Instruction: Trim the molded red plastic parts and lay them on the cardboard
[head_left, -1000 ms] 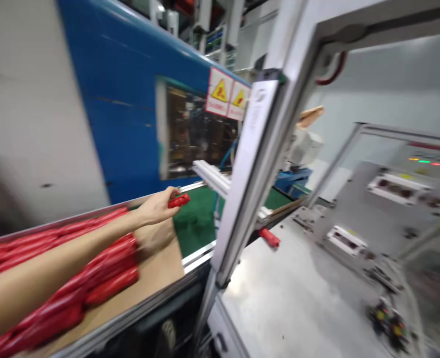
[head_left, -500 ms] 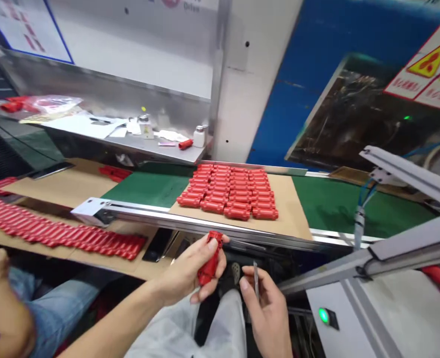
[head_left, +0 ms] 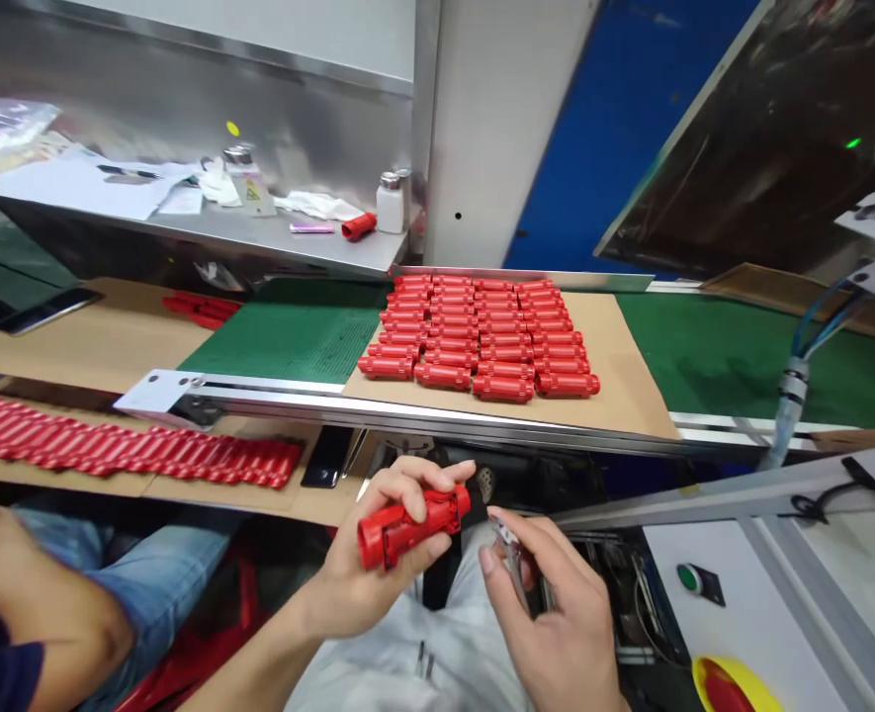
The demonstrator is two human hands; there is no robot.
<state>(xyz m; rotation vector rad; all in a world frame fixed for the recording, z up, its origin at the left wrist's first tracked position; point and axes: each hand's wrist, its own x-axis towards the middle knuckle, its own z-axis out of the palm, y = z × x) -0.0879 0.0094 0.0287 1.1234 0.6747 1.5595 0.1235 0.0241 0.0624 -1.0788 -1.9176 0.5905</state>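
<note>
My left hand (head_left: 389, 539) is wrapped round a red plastic tube-shaped part (head_left: 407, 529), which lies nearly level above my lap with its hollow end toward the lower left. In my right hand (head_left: 556, 603) is a small pair of metal nippers (head_left: 509, 554); its tip points up and left, close to the red part but apart from it. The fingers partly hide the handles. Beyond my hands, rows of similar red parts (head_left: 448, 331) lie on a cardboard sheet (head_left: 622, 366).
The sheet rests on a green conveyor belt (head_left: 296, 326) with a metal rail (head_left: 281, 398). More red parts (head_left: 126, 450) line a lower ledge beside a phone (head_left: 325, 457). A co-worker's arm (head_left: 51, 583) is at left. A white bottle (head_left: 391, 203) stands on the shelf; a machine frame (head_left: 763, 475) is at right.
My left hand has turned the red part from nearly upright to nearly level. My right hand's nippers have come nearer its end. The view has tilted downward.
</note>
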